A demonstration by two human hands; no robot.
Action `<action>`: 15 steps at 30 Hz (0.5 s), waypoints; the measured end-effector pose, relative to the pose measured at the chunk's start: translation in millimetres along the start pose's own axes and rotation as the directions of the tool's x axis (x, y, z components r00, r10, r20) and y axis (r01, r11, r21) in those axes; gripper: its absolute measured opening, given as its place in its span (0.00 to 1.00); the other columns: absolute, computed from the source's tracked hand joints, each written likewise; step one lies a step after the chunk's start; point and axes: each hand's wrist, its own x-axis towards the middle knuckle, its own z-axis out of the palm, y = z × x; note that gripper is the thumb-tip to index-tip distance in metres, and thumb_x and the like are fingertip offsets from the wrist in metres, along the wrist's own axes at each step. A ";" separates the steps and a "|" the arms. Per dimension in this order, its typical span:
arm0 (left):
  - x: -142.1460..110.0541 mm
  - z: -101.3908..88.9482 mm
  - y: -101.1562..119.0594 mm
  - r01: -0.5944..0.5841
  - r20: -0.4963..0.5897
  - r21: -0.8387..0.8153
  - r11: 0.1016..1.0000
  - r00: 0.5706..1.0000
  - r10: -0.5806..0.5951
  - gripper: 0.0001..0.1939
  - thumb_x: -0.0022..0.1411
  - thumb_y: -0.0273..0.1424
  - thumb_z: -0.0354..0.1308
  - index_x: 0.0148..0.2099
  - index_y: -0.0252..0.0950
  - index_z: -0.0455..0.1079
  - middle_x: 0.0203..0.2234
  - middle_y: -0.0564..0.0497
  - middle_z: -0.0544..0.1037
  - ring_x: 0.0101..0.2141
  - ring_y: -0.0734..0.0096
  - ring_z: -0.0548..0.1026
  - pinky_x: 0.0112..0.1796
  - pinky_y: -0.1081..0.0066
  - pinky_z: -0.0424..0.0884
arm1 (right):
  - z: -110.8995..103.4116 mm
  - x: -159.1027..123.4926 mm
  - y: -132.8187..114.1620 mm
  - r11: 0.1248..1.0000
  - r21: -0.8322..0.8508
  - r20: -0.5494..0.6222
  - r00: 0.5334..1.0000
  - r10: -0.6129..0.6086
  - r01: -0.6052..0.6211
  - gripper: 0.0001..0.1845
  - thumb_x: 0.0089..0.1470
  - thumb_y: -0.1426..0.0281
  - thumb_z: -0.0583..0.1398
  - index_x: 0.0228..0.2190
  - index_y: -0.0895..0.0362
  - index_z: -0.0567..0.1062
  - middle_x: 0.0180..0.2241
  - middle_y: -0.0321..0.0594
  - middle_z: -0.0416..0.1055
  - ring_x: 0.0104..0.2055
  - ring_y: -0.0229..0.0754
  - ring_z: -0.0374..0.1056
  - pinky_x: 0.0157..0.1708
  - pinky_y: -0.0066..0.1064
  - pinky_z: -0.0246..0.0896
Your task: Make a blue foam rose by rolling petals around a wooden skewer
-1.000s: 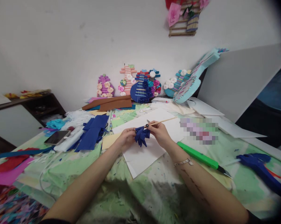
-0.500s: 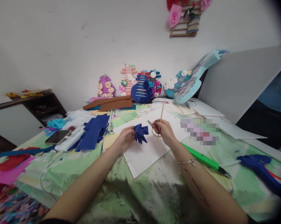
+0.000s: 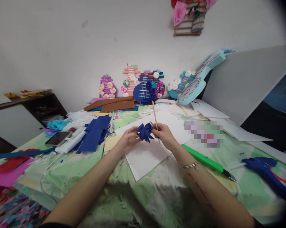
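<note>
Between my two hands is a dark blue paper flower with pointed, spread petals, held above the white paper. My left hand pinches it from the left side. The fingertips of my right hand touch a petal on its right edge. A thin wooden stick is also gripped in my right hand and stands nearly upright. Behind those fingers lies a pair of scissors, mostly hidden, with only a bit of blade showing.
On the right lie a green utility knife, blade out, and a blue glue gun. Dark blue paper and a phone are on the left. Decorated paper lutes lean against the wall.
My right hand moved away from the flower, then came back to its right edge. The stick has swung from nearly level to nearly upright. My left hand keeps hold of the flower.
</note>
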 end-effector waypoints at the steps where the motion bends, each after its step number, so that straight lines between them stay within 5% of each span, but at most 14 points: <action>1: -0.4 -0.4 -0.5 0.020 0.030 0.003 1.000 0.999 -0.020 0.17 0.44 0.19 0.62 0.40 0.34 0.71 0.32 0.49 0.77 0.32 0.67 0.74 0.38 0.63 0.68 | -0.4 0.4 0.8 1.000 0.007 -0.019 1.000 0.011 -0.011 0.07 0.36 0.71 0.60 0.24 0.59 0.71 0.17 0.30 0.64 0.19 0.30 0.53 0.20 0.25 0.46; 5: -0.9 0.6 -3.2 0.053 0.104 0.087 0.995 0.993 -0.062 0.24 0.42 0.20 0.65 0.44 0.36 0.70 0.40 0.46 0.75 0.35 0.65 0.75 0.38 0.63 0.68 | -2.7 1.6 3.9 0.997 0.040 -0.060 0.996 0.060 -0.058 0.07 0.35 0.72 0.59 0.24 0.59 0.70 0.18 0.33 0.67 0.19 0.30 0.55 0.20 0.25 0.47; 15: 2.4 2.4 -3.3 -0.132 -0.119 0.160 0.978 0.981 0.152 0.11 0.43 0.27 0.68 0.31 0.33 0.70 0.26 0.54 0.74 0.27 0.78 0.70 0.32 0.74 0.64 | -6.6 1.7 8.9 0.986 0.038 0.004 0.987 0.160 -0.160 0.06 0.31 0.76 0.59 0.20 0.60 0.71 0.16 0.32 0.62 0.17 0.30 0.53 0.17 0.25 0.44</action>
